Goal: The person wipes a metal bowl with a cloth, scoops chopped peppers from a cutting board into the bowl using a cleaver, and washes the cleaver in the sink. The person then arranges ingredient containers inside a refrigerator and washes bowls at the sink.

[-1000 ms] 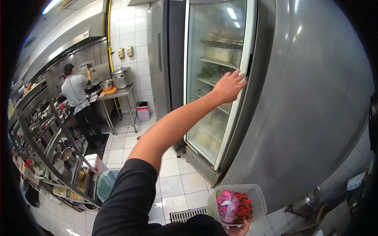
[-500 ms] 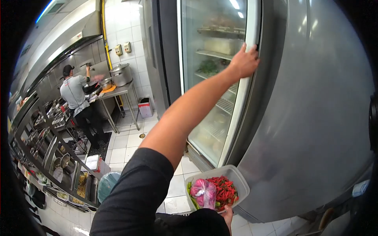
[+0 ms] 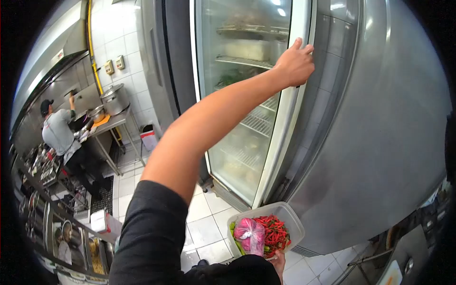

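Observation:
My left arm reaches up and across to a glass-door fridge (image 3: pixel 247 156). The fingers of my left hand (image 3: pixel 295 64) curl round the white edge of the fridge door (image 3: pixel 281 137); whether the door stands ajar I cannot tell. Low in front of me, my right hand (image 3: pixel 278 261) grips the near rim of a clear plastic container (image 3: pixel 297 228). In it lie red chili peppers (image 3: pixel 271 230), a few green ones, and a tied clear bag of something bright pink (image 3: pixel 249 235). My dark sleeve hides part of the container's near side.
A large steel surface (image 3: pixel 380 142) rises close on the right. At the left a co-worker (image 3: pixel 61 133) stands at the stove beside a steel table (image 3: pixel 114 122) with a tall pot (image 3: pixel 115 99). Shelving with pans and food fills the lower left. White tiles (image 3: pixel 204 230) cover the floor.
The view has swung right and closer to the fridge, so the co-worker and stove sit further left. My left hand now wraps the door edge more firmly. The container stays in my right hand.

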The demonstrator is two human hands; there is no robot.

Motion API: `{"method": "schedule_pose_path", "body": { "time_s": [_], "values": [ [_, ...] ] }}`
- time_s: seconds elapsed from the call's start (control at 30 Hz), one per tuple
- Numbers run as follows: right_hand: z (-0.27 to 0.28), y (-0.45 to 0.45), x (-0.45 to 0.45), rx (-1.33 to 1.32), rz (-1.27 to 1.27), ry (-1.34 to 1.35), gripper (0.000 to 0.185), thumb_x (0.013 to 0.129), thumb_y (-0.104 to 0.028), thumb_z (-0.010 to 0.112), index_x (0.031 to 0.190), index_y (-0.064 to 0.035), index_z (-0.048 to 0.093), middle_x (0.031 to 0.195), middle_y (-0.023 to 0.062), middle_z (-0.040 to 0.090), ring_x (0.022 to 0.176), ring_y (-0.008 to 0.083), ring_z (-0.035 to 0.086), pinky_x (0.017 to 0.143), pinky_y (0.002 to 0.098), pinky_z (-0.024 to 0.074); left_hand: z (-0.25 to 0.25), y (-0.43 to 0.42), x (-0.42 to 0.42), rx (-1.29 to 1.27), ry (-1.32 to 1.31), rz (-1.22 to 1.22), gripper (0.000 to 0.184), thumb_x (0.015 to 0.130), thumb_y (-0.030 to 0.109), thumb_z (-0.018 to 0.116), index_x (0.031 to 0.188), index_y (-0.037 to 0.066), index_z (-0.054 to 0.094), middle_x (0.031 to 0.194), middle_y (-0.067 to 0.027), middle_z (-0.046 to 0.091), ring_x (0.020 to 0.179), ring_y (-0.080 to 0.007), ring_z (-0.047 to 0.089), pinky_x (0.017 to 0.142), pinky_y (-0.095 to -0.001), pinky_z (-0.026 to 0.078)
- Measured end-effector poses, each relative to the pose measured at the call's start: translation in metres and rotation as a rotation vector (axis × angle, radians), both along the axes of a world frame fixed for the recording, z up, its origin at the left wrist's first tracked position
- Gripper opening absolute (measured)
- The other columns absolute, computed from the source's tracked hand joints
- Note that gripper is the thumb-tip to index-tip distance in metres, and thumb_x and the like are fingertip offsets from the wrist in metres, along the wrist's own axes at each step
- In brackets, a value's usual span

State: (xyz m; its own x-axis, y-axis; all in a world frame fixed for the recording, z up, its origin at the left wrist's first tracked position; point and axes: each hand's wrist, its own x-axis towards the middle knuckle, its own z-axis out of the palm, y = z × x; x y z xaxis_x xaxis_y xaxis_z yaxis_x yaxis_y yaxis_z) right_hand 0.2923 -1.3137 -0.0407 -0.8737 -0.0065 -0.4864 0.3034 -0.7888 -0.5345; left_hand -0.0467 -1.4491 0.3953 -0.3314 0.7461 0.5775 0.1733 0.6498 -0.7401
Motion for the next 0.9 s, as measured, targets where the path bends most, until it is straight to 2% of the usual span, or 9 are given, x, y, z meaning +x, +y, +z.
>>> {"method": "schedule_pose_path", "body": {
  "time_s": [0.17, 0.23, 0.37, 0.5, 0.57, 0.63, 0.73, 0.83, 0.9],
  "values": [
    [-0.015, -0.028, 0.021, 0.098, -0.161, -0.006, 0.061, 0.071, -0.034, 0.061, 0.127, -0.019, 0.041, 0.12, 0.0089, 0.049, 0.107, 0.03, 0.048, 0.085, 0.0549, 0.0403, -0.011, -0.072, 0.047, 0.116, 0.087, -0.378, 0.015, 0.077, 0.024, 0.059, 0.073, 0.01, 0.063, 0.077, -0.0006, 0.056, 0.094, -0.0173, 0.048, 0.09, -0.0429, 0.033],
    [-0.016, -0.043, 0.029, 0.144, -0.181, -0.056, 0.066, 0.067, -0.037, 0.063, 0.127, -0.0188, 0.04, 0.122, 0.0089, 0.047, 0.113, 0.0324, 0.044, 0.095, 0.0537, 0.0354, -0.019, -0.108, 0.072, 0.176, 0.137, -0.481, 0.015, 0.076, 0.023, 0.061, 0.068, 0.01, 0.059, 0.073, -0.0016, 0.052, 0.088, -0.0195, 0.049, 0.088, -0.0411, 0.035],
    [-0.025, -0.062, 0.043, 0.07, -0.27, -0.107, 0.071, 0.065, -0.039, 0.063, 0.129, -0.0186, 0.038, 0.127, 0.0112, 0.041, 0.112, 0.0353, 0.044, 0.087, 0.0627, 0.0346, -0.034, -0.185, 0.146, 0.406, 0.14, -0.641, 0.014, 0.068, 0.016, 0.07, 0.069, 0.007, 0.059, 0.084, -0.0042, 0.056, 0.088, -0.0251, 0.051, 0.083, -0.0407, 0.037],
    [-0.001, -0.087, 0.045, 0.058, -0.197, -0.078, 0.08, 0.063, -0.042, 0.061, 0.134, -0.0156, 0.034, 0.134, 0.0151, 0.033, 0.122, 0.0386, 0.034, 0.096, 0.067, 0.0231, -0.076, -0.265, 0.213, 0.88, 0.021, -0.641, 0.044, 0.075, 0.019, 0.067, 0.115, 0.006, 0.056, 0.127, -0.0152, 0.042, 0.12, -0.0319, 0.039, 0.1, -0.0452, 0.031],
    [0.0, -0.095, 0.04, 0.047, -0.135, 0.04, 0.082, 0.064, -0.043, 0.06, 0.136, -0.0153, 0.032, 0.136, 0.0148, 0.033, 0.126, 0.0395, 0.031, 0.095, 0.0681, 0.0217, -0.1, -0.301, 0.23, 1.387, -0.29, -0.73, 0.059, 0.086, 0.032, 0.056, 0.137, 0.01, 0.035, 0.141, -0.016, 0.027, 0.132, -0.032, 0.025, 0.107, -0.0449, 0.022],
    [0.013, -0.102, 0.036, 0.052, -0.066, 0.101, 0.08, 0.064, -0.043, 0.059, 0.135, -0.0159, 0.033, 0.138, 0.0135, 0.032, 0.128, 0.0394, 0.029, 0.095, 0.0682, 0.0219, -0.113, -0.336, 0.24, 1.724, -0.481, -0.691, 0.067, 0.092, 0.046, 0.041, 0.143, 0.007, 0.021, 0.146, -0.0158, 0.022, 0.136, -0.0289, 0.017, 0.11, -0.0404, 0.016],
    [0.02, -0.113, -0.004, 0.055, 0.016, 0.115, 0.079, 0.065, -0.042, 0.059, 0.135, -0.0166, 0.033, 0.14, 0.0121, 0.032, 0.127, 0.0392, 0.03, 0.096, 0.0676, 0.0207, -0.135, -0.391, 0.212, 1.757, -0.406, -0.504, 0.073, 0.094, 0.05, 0.036, 0.142, -0.002, 0.016, 0.146, -0.0172, 0.022, 0.135, -0.0244, 0.022, 0.11, -0.0315, 0.015],
    [0.034, -0.126, -0.031, -0.025, 0.095, 0.156, 0.077, 0.065, -0.043, 0.058, 0.135, -0.0177, 0.034, 0.14, 0.0109, 0.033, 0.127, 0.0384, 0.03, 0.097, 0.0666, 0.0189, -0.148, -0.473, 0.178, 1.855, -0.497, -0.853, 0.058, 0.096, 0.047, 0.032, 0.128, 0.0, 0.045, 0.123, -0.0095, 0.053, 0.113, -0.0171, 0.05, 0.099, -0.0306, 0.036],
    [0.063, -0.142, -0.037, 0.049, 0.153, 0.196, 0.076, 0.067, -0.043, 0.057, 0.135, -0.0182, 0.034, 0.139, 0.0105, 0.035, 0.127, 0.0372, 0.031, 0.096, 0.0668, 0.0197, -0.142, -0.494, 0.183, 1.934, -0.435, -0.844, 0.061, 0.095, 0.049, 0.035, 0.127, -0.002, 0.046, 0.126, -0.0106, 0.05, 0.117, -0.0173, 0.044, 0.103, -0.0299, 0.029]
  ]
}}
